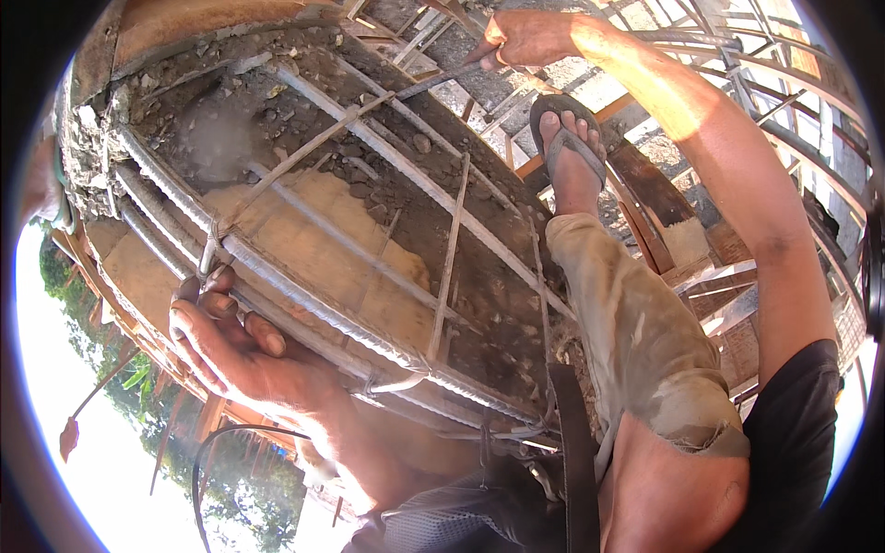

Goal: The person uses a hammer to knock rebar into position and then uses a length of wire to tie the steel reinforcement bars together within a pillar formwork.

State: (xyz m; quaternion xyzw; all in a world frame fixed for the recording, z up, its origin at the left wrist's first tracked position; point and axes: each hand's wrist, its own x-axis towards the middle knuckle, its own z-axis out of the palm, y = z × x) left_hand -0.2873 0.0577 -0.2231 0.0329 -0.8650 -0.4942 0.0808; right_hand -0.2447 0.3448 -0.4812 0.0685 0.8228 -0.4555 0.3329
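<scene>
A cage of ribbed steel bars (323,295) lies across an earthy, wood-sided trough, crossed by thinner steel stirrups (449,253). At the cage's near left, my left hand (249,355) is curled palm up, its fingertips closed about the bent end of a stirrup (210,247). Out at the upper right, my right hand (530,39) grips a dark rod (433,81) in its fist. The rod's other end meets the far end of that same stirrup. Whether the two are joined, I cannot tell.
My sandalled foot (570,138) stands on the trough's far edge, near wooden planks (645,194) and framing. Dirt and rubble (369,175) lie beneath the bars. At left, beyond the boards, tree leaves (138,373) show below. A dark strap (576,442) hangs beside my leg.
</scene>
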